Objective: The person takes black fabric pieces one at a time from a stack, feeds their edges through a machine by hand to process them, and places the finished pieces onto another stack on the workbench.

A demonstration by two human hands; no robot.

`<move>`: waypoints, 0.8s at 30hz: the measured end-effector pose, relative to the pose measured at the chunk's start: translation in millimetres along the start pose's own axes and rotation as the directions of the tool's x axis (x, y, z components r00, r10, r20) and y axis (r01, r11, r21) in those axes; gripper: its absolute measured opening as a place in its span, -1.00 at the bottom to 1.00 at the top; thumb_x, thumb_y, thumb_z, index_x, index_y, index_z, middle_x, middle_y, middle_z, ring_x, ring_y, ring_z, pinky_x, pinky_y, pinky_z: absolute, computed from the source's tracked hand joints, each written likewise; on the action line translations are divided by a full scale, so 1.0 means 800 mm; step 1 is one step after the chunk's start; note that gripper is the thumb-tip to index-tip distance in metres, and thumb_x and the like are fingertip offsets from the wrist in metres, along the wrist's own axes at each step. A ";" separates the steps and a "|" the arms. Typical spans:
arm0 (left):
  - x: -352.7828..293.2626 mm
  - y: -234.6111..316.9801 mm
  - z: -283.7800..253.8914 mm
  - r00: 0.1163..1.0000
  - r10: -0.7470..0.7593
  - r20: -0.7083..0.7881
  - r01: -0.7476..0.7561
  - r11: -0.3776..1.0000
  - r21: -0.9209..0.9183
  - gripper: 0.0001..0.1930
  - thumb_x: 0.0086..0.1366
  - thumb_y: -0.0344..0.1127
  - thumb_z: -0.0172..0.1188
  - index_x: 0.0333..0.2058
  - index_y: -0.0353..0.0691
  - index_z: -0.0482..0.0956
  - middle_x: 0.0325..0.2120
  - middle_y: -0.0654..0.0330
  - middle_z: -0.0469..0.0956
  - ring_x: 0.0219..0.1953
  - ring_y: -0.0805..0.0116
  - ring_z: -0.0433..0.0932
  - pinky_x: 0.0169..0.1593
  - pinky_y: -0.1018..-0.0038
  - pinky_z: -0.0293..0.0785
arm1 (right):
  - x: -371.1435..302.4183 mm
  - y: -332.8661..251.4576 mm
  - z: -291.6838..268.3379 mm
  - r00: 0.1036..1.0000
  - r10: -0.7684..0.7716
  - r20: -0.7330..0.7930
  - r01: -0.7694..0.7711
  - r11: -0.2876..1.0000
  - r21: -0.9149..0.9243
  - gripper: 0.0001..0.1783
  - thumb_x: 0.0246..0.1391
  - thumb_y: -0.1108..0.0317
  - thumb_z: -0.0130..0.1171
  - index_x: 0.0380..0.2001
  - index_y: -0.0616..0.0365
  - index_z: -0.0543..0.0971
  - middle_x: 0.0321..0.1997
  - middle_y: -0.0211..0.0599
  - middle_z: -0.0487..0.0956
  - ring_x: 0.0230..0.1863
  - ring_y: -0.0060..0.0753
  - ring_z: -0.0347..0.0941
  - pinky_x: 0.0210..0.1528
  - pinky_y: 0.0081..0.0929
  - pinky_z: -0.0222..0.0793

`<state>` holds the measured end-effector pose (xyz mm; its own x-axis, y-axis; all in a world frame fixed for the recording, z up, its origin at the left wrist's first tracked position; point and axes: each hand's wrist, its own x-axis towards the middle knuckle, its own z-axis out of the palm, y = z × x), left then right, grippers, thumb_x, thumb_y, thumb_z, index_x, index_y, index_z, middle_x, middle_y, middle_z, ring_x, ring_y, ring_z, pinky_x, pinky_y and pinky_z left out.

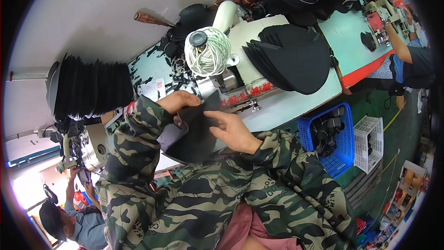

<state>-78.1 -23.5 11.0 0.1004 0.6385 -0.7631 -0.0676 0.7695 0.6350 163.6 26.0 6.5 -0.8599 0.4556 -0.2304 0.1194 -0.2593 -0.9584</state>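
Observation:
In front of my body is a curved black fabric panel (194, 132), bent so that part of its greyer side shows at the left. My left hand (184, 103) pinches its upper edge between thumb and fingers. My right hand (237, 133) grips the panel's right side, index finger and thumb against the black face, the other fingers partly hidden. Just beyond both hands stands a sewing machine (222, 85) with a large coil of white cord (208, 51) over it. Half-oval black panels (296, 58) lie fanned in a stack on the pale surface to the right.
A tall row of black panels (95, 88) stands at the left. Dark scraps litter the table (152, 65) behind. A blue basket (344, 157) holding black pieces and a white crate (367, 143) sit on the right floor. Co-workers (83, 222) work at the lower left and far right.

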 end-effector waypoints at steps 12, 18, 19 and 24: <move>0.012 0.076 0.021 0.990 -0.034 -0.139 0.044 0.997 0.067 -0.69 0.28 -0.13 0.06 -0.18 -0.24 0.57 -0.37 0.23 0.55 -0.55 0.46 0.48 -0.55 0.54 0.38 | 0.017 0.009 -0.036 0.995 0.095 -0.024 -0.093 0.992 0.081 -0.50 0.11 0.52 0.11 0.16 0.26 0.41 -0.15 -0.31 0.59 -0.22 -0.69 0.48 -0.15 -0.57 0.48; 0.016 0.041 0.095 0.967 0.252 -0.033 -0.214 0.875 0.435 -0.71 0.40 -0.21 0.00 -0.26 -0.39 0.48 -0.54 0.23 0.44 -0.65 0.46 0.44 -0.53 0.48 0.44 | 0.005 -0.041 -0.115 0.984 -0.180 -0.009 0.143 0.806 -0.575 -0.67 -0.02 0.50 0.19 -0.12 0.27 0.60 -0.16 -0.11 0.66 -0.14 -0.26 0.61 -0.07 -0.50 0.46; 0.004 0.047 0.103 0.959 0.274 -0.074 -0.227 0.898 0.376 -0.71 0.43 -0.19 -0.06 -0.24 -0.36 0.44 -0.54 0.23 0.40 -0.66 0.46 0.47 -0.51 0.52 0.44 | -0.001 -0.052 -0.123 0.986 -0.161 -0.043 0.112 0.830 -0.547 -0.70 -0.01 0.51 0.18 -0.14 0.27 0.61 -0.17 -0.11 0.67 -0.14 -0.29 0.61 -0.06 -0.50 0.45; -0.017 0.020 0.089 0.945 0.324 -0.036 -0.303 0.913 0.272 -0.71 0.46 -0.24 -0.15 -0.09 -0.36 0.40 -0.47 0.17 0.48 -0.63 0.38 0.57 -0.52 0.49 0.46 | -0.040 -0.086 -0.155 0.906 -0.258 -0.337 0.094 0.897 -0.433 -0.72 0.03 0.55 0.13 -0.14 0.30 0.61 -0.15 -0.13 0.67 -0.12 -0.42 0.60 -0.03 -0.53 0.45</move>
<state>-10.1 -21.0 40.1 0.0375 0.8535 -0.5197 0.1778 0.5061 0.8439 244.3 134.8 59.0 -0.6425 0.7660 -0.0186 0.2410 0.1791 -0.9539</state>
